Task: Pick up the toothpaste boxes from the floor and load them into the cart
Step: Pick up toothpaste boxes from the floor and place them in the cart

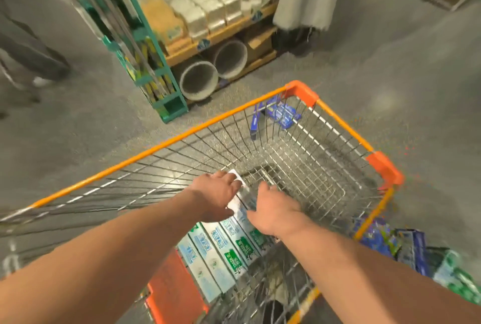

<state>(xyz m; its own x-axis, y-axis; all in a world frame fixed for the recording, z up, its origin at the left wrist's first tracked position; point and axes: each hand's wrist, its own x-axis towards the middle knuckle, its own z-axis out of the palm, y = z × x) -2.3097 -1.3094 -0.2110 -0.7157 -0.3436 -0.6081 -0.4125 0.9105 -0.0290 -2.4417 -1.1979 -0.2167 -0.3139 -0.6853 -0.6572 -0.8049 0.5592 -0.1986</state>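
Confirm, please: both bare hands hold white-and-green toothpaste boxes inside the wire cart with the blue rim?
The rim is wrong: the head view shows the wire cart has an orange rim. Otherwise yes: left hand and right hand hold white-and-green toothpaste boxes inside it.

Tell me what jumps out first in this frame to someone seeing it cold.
The orange-rimmed wire cart fills the middle, with both hands reaching in: left hand and right hand press on a row of white-and-green toothpaste boxes at its near end. Blue boxes show at the far corner, and more boxes lie outside at right.
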